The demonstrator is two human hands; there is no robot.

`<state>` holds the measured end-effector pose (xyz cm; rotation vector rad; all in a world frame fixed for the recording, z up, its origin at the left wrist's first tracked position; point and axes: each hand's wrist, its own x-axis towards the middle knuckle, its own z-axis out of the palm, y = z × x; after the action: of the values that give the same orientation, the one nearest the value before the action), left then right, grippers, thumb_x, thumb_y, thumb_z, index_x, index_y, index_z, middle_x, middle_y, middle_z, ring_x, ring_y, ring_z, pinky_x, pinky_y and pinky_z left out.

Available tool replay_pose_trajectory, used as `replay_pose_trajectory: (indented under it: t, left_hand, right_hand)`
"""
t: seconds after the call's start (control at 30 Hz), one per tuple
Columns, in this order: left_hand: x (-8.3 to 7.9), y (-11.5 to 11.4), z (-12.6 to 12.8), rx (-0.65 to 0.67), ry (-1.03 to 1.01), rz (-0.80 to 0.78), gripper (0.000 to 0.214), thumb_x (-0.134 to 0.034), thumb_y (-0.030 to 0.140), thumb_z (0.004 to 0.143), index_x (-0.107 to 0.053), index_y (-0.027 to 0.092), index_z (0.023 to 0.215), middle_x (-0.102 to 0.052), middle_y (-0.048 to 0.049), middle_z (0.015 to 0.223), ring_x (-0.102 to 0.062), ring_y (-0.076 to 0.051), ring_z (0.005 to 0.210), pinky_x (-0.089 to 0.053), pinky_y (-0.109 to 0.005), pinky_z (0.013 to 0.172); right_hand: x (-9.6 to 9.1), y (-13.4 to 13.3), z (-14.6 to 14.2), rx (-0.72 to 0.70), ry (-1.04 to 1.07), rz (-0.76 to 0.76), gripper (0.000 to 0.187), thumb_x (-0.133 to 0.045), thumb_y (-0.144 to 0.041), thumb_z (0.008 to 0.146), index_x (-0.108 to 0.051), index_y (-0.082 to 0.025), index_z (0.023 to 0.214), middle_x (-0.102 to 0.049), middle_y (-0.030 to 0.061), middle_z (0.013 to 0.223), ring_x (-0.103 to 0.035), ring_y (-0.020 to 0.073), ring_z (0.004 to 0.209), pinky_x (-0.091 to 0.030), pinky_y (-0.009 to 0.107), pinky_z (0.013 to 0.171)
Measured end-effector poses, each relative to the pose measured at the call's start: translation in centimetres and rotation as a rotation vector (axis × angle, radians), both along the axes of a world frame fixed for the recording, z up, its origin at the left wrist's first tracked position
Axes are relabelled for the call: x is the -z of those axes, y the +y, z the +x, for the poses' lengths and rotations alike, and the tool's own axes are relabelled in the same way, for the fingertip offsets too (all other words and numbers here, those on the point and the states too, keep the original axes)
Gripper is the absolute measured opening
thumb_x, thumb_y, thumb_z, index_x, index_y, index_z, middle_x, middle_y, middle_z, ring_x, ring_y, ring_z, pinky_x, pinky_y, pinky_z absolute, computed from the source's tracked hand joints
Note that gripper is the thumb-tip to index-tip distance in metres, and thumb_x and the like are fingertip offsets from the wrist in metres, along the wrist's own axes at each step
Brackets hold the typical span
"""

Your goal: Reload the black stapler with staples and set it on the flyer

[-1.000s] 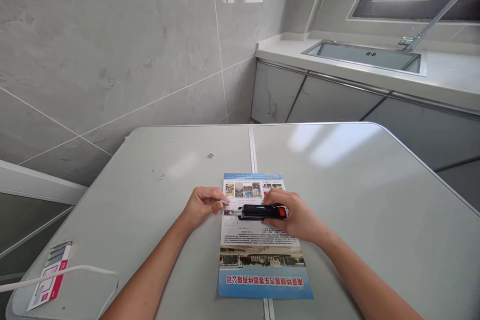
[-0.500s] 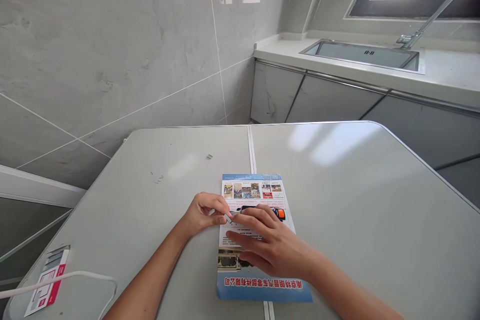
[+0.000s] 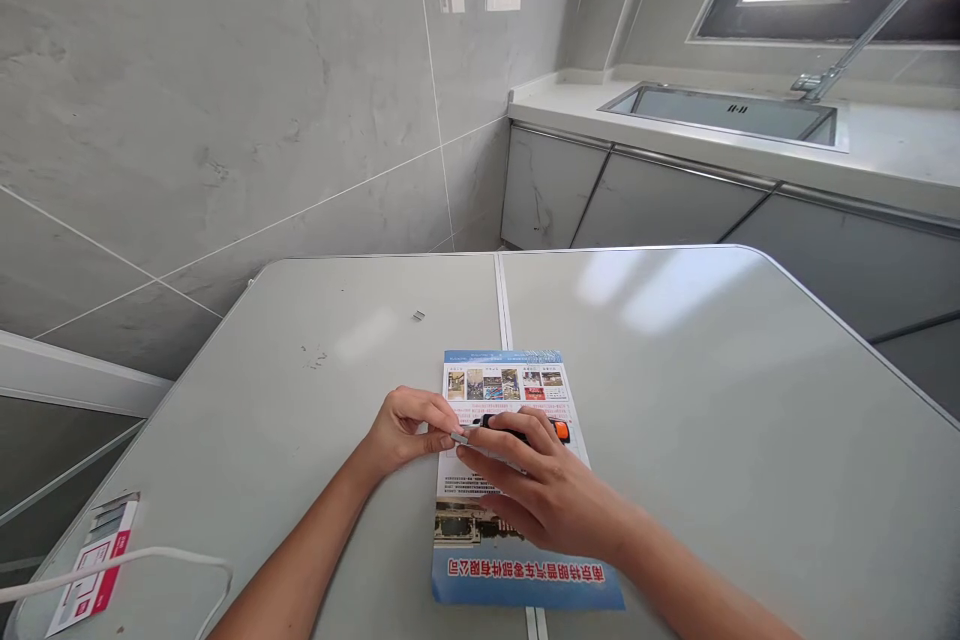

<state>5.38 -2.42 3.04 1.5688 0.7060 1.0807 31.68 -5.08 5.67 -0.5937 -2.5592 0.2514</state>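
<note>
My left hand (image 3: 411, 423) pinches a small silver metal strip (image 3: 460, 438) between thumb and fingertips, over the left edge of a printed leaflet (image 3: 525, 592). From the other side, my right hand (image 3: 529, 475) reaches in with its fingertips against the strip's right end; its remaining fingers are bent over the sheet. A black tool with an orange end (image 3: 561, 431) lies on the leaflet, partly covered by the right fingers, so its kind cannot be made out. The leaflet is blue and white with small photos, its print upside down to me.
On the folding table (image 3: 675, 440), a few short metal strips (image 3: 418, 316) and several tiny bits (image 3: 319, 360) lie beyond my left hand. A white-and-pink packet (image 3: 94, 570) sits at lower left under a white cable (image 3: 172, 552). Behind is a counter with a sink (image 3: 727, 110).
The silver strip has turned to lie flatter between my fingertips. My right fingers have shifted slightly, showing a little more of the black tool. Both hands stay over the leaflet.
</note>
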Motion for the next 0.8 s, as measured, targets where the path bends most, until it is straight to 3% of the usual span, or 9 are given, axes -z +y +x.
replay_pose_trajectory:
  t: [0.13,0.23,0.3,0.4,0.47,0.57,0.7,0.8]
  left_hand:
    - [0.1,-0.2,0.1,-0.019,-0.008,0.000,0.013,-0.084,0.018,0.080,-0.085,0.025,0.091,-0.080,-0.0074,0.084,-0.071,-0.016,0.071,-0.054,-0.027,0.068]
    - [0.6,-0.4,-0.2,-0.093,-0.018,-0.071,0.024,-0.084,0.029,0.082,-0.082,0.022,0.105,-0.077,-0.0063,0.078,-0.064,-0.013,0.060,-0.049,-0.024,0.058]
    - [0.9,-0.3,-0.6,-0.234,-0.015,-0.127,0.028,-0.077,0.037,0.089,-0.078,0.021,0.112,-0.071,-0.0029,0.068,-0.055,-0.010,0.053,-0.040,-0.020,0.049]
    - [1.1,0.3,-1.3,-0.501,0.020,-0.152,0.022,-0.066,0.040,0.097,-0.076,0.020,0.103,-0.055,0.0020,0.059,-0.046,-0.009,0.053,-0.031,-0.019,0.047]
    - [1.0,0.9,-1.5,-0.608,0.049,-0.157,0.022,-0.065,0.040,0.097,-0.074,0.020,0.095,-0.050,0.0028,0.059,-0.045,-0.010,0.056,-0.032,-0.020,0.050]
    - [0.9,1.4,-1.5,-0.662,0.082,-0.175,0.026,-0.063,0.043,0.098,-0.072,0.020,0.089,-0.048,0.0027,0.060,-0.044,-0.010,0.057,-0.033,-0.021,0.052]
    - [1.1,1.6,-1.2,-0.638,0.101,-0.196,0.030,-0.060,0.046,0.098,-0.070,0.020,0.088,-0.047,0.0032,0.061,-0.042,-0.010,0.057,-0.033,-0.021,0.054]
    - [1.5,1.6,-1.3,-0.604,0.115,-0.221,0.030,-0.062,0.048,0.097,-0.070,0.020,0.089,-0.046,0.0035,0.061,-0.041,-0.010,0.058,-0.032,-0.021,0.055]
  right_hand:
    - [0.1,-0.1,0.0,0.004,0.005,0.042,0.048,-0.057,-0.021,0.101,-0.052,-0.016,0.148,-0.066,0.0087,0.138,-0.048,0.0284,0.122,-0.041,0.046,0.101]
    - [0.5,0.2,0.4,0.024,0.068,0.023,0.049,-0.058,-0.020,0.100,-0.052,-0.017,0.148,-0.067,0.0090,0.136,-0.050,0.0283,0.123,-0.042,0.047,0.106]
    - [0.9,1.1,1.2,0.130,0.175,0.003,0.049,-0.059,-0.019,0.099,-0.053,-0.021,0.147,-0.066,0.0088,0.135,-0.051,0.0278,0.123,-0.044,0.047,0.107]
    - [1.8,3.6,3.8,0.433,0.279,-0.014,0.049,-0.057,-0.021,0.099,-0.052,-0.025,0.148,-0.063,0.0094,0.137,-0.053,0.0277,0.124,-0.047,0.046,0.105]
    - [2.7,5.5,5.9,0.621,0.195,-0.030,0.047,-0.055,-0.024,0.100,-0.053,-0.023,0.147,-0.059,0.0103,0.142,-0.053,0.0290,0.123,-0.047,0.048,0.106]
    - [4.2,7.8,8.6,0.791,-0.037,-0.039,0.047,-0.048,-0.021,0.099,-0.054,-0.018,0.146,-0.055,0.0112,0.147,-0.051,0.0319,0.122,-0.049,0.050,0.101]
    - [5.6,8.9,9.5,0.882,-0.272,-0.056,0.047,-0.041,-0.018,0.099,-0.054,-0.016,0.144,-0.052,0.0114,0.152,-0.051,0.0325,0.123,-0.052,0.045,0.088]
    - [5.9,9.0,8.8,0.870,-0.361,-0.031,0.047,-0.036,-0.016,0.100,-0.056,-0.017,0.142,-0.053,0.0115,0.152,-0.052,0.0311,0.122,-0.050,0.045,0.089]
